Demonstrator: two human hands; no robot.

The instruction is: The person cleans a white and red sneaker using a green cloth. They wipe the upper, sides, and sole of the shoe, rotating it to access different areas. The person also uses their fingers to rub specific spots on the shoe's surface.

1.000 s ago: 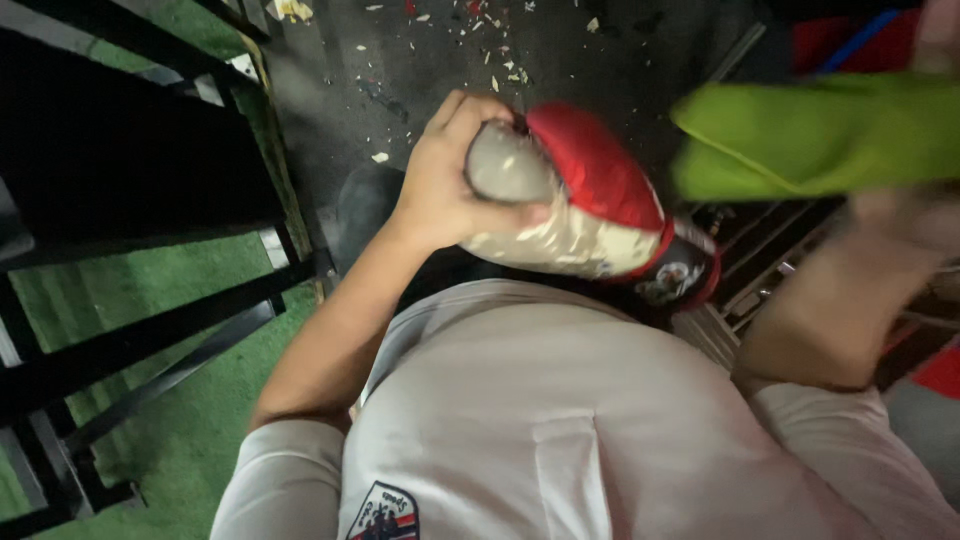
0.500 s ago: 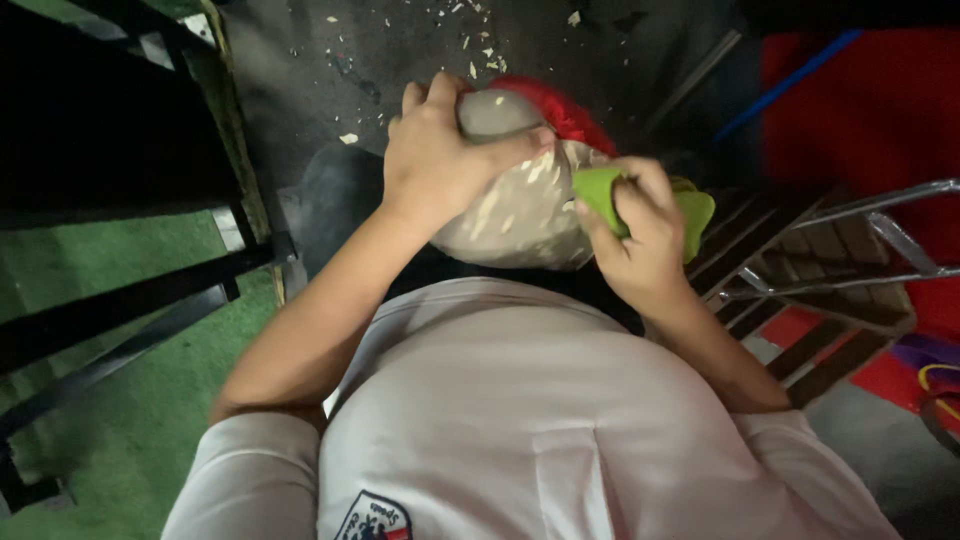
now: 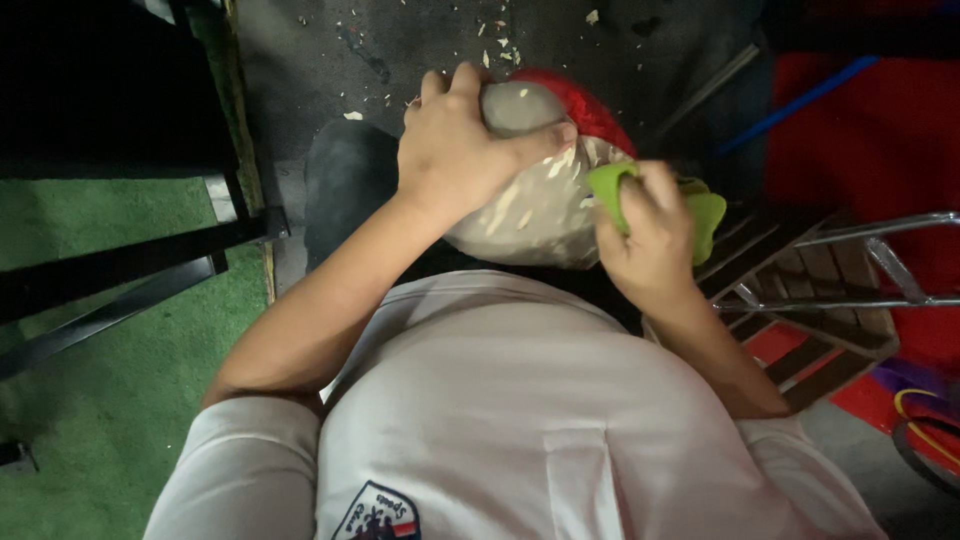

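My left hand (image 3: 460, 150) grips the top of a rounded red helmet (image 3: 585, 110) whose red coat is scraped off over most of its near side, leaving a pale grey patch (image 3: 530, 215). The helmet rests against my lap below my white shirt (image 3: 500, 400). My right hand (image 3: 650, 235) holds a bright green scraper tool (image 3: 705, 215) pressed against the helmet's right side, at the edge between bare and red surface. Pale flakes cling to the helmet under my left thumb.
Pale shavings (image 3: 490, 30) litter the dark floor ahead. A black metal frame (image 3: 130, 260) stands on green turf (image 3: 110, 400) at the left. At the right lie a chrome tube frame (image 3: 880, 260), wooden slats (image 3: 800, 340) and a red surface (image 3: 880, 130).
My right hand swung in from the far right with the green tool and now presses it on the helmet. More of the helmet is turned bare side towards me.
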